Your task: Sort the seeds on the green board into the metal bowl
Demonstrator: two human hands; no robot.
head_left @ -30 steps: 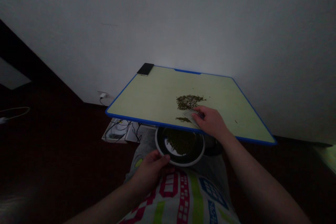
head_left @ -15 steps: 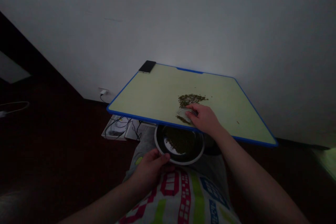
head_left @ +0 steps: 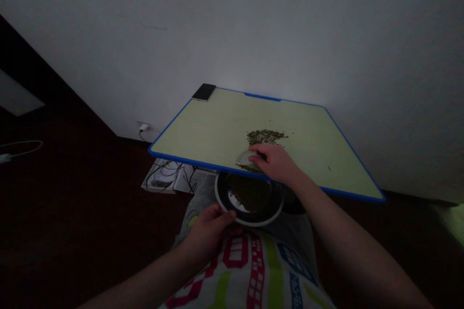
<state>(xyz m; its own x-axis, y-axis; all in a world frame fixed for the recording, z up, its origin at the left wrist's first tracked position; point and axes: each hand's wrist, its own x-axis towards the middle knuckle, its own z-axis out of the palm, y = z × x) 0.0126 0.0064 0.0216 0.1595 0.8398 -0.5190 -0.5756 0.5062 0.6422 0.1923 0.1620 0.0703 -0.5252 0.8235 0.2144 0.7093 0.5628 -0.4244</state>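
My right hand point(head_left: 273, 161) pinches a clear protractor point(head_left: 243, 158), flat against the board near its front edge. Along the protractor's near side lies a thin line of small greenish-brown grains point(head_left: 248, 168). Just beyond my fingers a loose pile of the same grains point(head_left: 264, 136) is spread out. My left hand point(head_left: 212, 227) grips the near-left rim of a round metal bowl point(head_left: 253, 224), thumb on top. The bowl sits in my lap under the board's front edge, which hides its far side, and more grains point(head_left: 252, 193) lie inside it.
The pale table board point(head_left: 203, 125) has a blue edge and stands by the wall. A dark tablet or phone point(head_left: 204, 91) lies on its far left corner. Below on the left is a white box point(head_left: 159, 186) with cables. A plug point(head_left: 144, 127) is in the wall socket.
My right hand has moved the protractor a little left and toward the front edge, with the line of grains shifting along. My left hand stays on the bowl.
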